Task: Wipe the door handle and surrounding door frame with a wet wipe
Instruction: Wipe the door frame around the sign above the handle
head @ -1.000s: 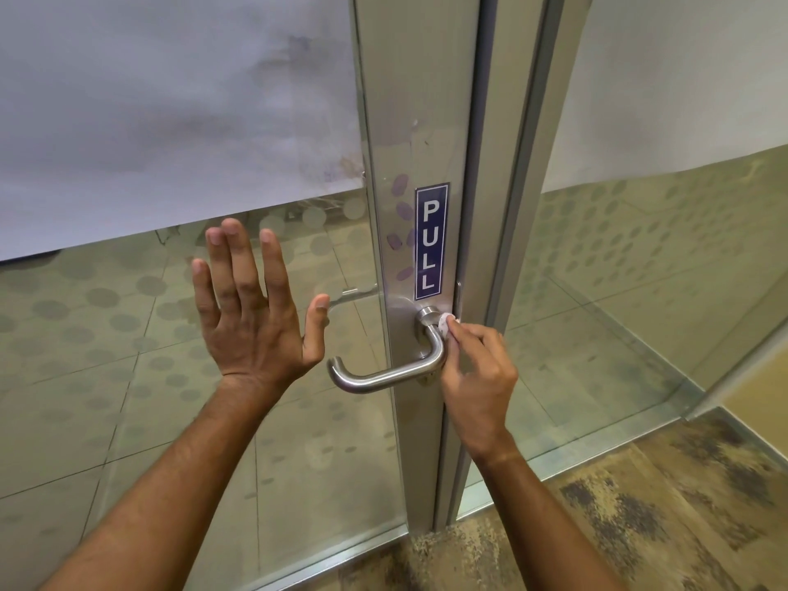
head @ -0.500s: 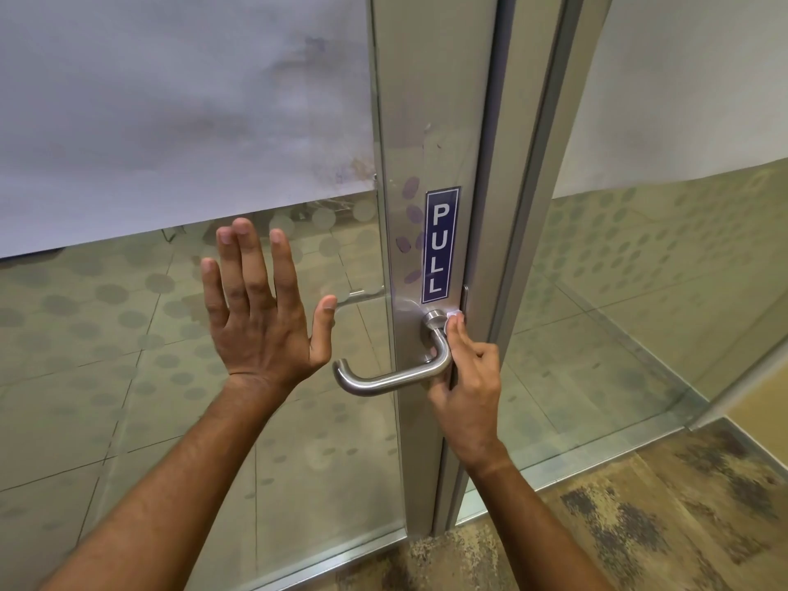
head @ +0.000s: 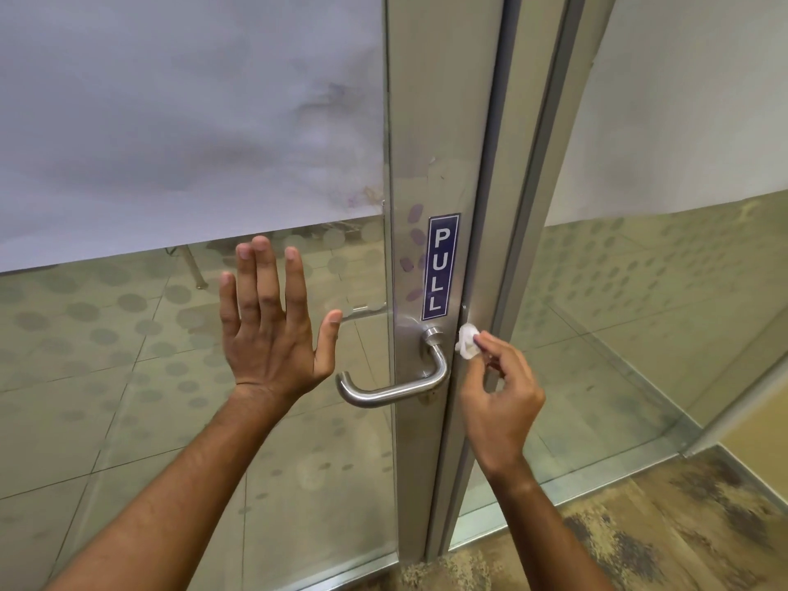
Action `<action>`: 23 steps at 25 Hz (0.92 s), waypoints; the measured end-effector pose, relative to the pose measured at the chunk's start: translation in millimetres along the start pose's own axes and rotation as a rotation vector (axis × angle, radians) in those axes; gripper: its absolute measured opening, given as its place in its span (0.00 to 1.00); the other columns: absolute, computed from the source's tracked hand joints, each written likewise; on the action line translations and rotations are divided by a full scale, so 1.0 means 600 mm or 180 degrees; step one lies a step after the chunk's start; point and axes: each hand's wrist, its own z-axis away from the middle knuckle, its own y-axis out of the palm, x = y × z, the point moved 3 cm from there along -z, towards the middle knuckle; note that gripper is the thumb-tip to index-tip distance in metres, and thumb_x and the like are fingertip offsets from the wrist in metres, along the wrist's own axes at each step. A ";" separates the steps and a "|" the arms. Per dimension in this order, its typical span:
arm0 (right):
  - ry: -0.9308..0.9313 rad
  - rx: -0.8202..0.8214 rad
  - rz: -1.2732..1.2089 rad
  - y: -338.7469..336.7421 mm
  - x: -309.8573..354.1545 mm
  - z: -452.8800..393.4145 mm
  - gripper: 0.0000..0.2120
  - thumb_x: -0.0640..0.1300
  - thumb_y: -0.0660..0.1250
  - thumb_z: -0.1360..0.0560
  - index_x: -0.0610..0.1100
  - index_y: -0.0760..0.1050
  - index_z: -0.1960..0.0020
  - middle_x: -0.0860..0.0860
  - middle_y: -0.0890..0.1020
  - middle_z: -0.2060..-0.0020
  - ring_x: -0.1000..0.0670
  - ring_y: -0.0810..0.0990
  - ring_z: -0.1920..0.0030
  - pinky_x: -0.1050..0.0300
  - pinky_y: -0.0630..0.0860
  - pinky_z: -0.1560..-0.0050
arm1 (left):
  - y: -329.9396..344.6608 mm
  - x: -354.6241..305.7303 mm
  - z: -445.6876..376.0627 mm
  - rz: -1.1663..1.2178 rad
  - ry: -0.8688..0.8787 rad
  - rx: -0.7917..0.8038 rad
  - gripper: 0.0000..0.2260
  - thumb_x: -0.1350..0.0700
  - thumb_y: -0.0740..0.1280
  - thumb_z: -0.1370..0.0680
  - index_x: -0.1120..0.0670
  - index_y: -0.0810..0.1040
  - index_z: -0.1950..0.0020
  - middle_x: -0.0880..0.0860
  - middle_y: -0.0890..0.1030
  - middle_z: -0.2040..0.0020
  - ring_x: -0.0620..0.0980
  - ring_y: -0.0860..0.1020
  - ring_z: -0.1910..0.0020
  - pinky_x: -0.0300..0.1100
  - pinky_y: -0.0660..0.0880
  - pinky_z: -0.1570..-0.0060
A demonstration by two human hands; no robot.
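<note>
Glass door (head: 192,377), metal door frame (head: 443,121), mottled floor (head: 682,526), right hand (head: 499,403) pinching wipe (head: 467,341)

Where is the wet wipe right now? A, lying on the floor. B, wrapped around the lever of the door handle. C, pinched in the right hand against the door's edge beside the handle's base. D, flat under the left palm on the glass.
C: the right hand pinches the white wet wipe at the door frame edge, just right of the door handle, while the left hand is spread open and holds nothing.
</note>
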 end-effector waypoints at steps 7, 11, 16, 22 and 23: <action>-0.0924 -0.0089 -0.0115 0.015 0.111 -0.083 0.10 0.31 0.70 0.26 0.35 0.82 0.45 0.42 0.84 0.48 0.46 0.83 0.47 0.56 0.79 0.44 | -0.022 0.001 -0.004 0.0554 -0.0049 -0.0069 0.37 0.44 0.64 0.24 0.61 0.58 0.21 0.63 0.54 0.22 0.53 0.43 0.18 0.53 0.46 0.20; -0.1369 -0.0163 -0.0092 0.031 0.153 -0.117 0.10 0.27 0.69 0.27 0.33 0.82 0.47 0.40 0.84 0.50 0.44 0.84 0.48 0.54 0.79 0.43 | -0.031 0.003 -0.012 0.0592 0.0016 -0.0147 0.37 0.44 0.64 0.24 0.61 0.58 0.22 0.62 0.55 0.23 0.53 0.43 0.18 0.53 0.47 0.20; -0.1688 -0.0169 -0.0015 0.042 0.179 -0.145 0.10 0.26 0.69 0.28 0.32 0.82 0.48 0.38 0.84 0.51 0.41 0.84 0.50 0.53 0.79 0.44 | -0.042 -0.003 -0.010 0.0660 -0.0009 -0.0220 0.36 0.44 0.65 0.24 0.61 0.60 0.23 0.62 0.56 0.23 0.53 0.45 0.18 0.54 0.48 0.20; -0.2061 -0.0236 0.0125 0.051 0.184 -0.157 0.11 0.27 0.69 0.27 0.32 0.82 0.46 0.38 0.83 0.51 0.40 0.83 0.52 0.54 0.78 0.46 | -0.050 -0.011 -0.057 0.0628 0.0092 -0.0322 0.37 0.43 0.63 0.24 0.61 0.58 0.21 0.64 0.55 0.23 0.54 0.44 0.18 0.53 0.47 0.20; -0.2110 -0.0202 0.0181 0.054 0.182 -0.156 0.11 0.27 0.69 0.27 0.32 0.82 0.46 0.37 0.83 0.51 0.40 0.83 0.51 0.54 0.78 0.45 | -0.048 -0.011 -0.067 0.0597 0.0124 -0.0296 0.37 0.43 0.63 0.24 0.61 0.57 0.21 0.64 0.55 0.22 0.54 0.43 0.18 0.54 0.46 0.20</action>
